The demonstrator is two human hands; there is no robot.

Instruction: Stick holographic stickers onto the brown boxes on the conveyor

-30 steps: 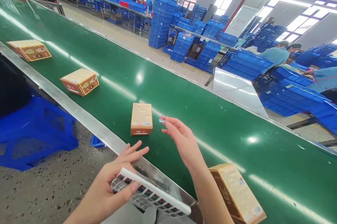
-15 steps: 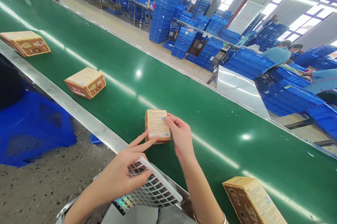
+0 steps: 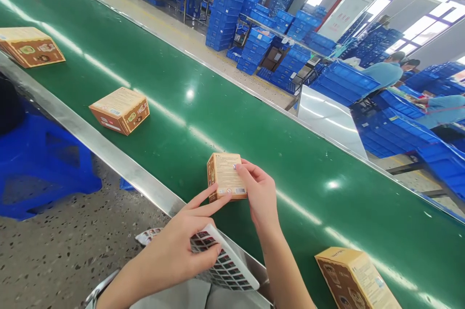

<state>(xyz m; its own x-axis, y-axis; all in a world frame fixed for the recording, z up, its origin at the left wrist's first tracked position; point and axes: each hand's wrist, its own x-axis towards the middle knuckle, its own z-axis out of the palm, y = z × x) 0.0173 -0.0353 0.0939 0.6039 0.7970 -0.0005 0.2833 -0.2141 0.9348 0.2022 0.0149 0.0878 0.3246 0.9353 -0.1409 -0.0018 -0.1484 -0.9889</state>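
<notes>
A small brown and cream cardboard box (image 3: 227, 173) sits on the green conveyor belt in front of me, its printed face with a barcode up. My right hand (image 3: 259, 188) is closed at its right edge; the thumb presses on a small shiny sticker (image 3: 235, 166) near the upper right corner. My left hand (image 3: 185, 246) pinches a curved sheet of stickers (image 3: 232, 270) between thumb and fingers. Two stretched fingers of that hand touch the box's lower left edge. The fingertips behind the box are hidden.
More such boxes lie on the belt (image 3: 174, 163): one box (image 3: 121, 110) to the left, another box (image 3: 32, 47) farther off, and a third box (image 3: 358, 277) at lower right. A blue stool (image 3: 47, 163) stands left. Beyond are stacked blue crates (image 3: 227, 8) and seated people.
The box and both hands appear slightly farther right as the view shifts. My right thumb covers more of the sticker. The sheet is tilted more, showing less of its shiny lower part.
</notes>
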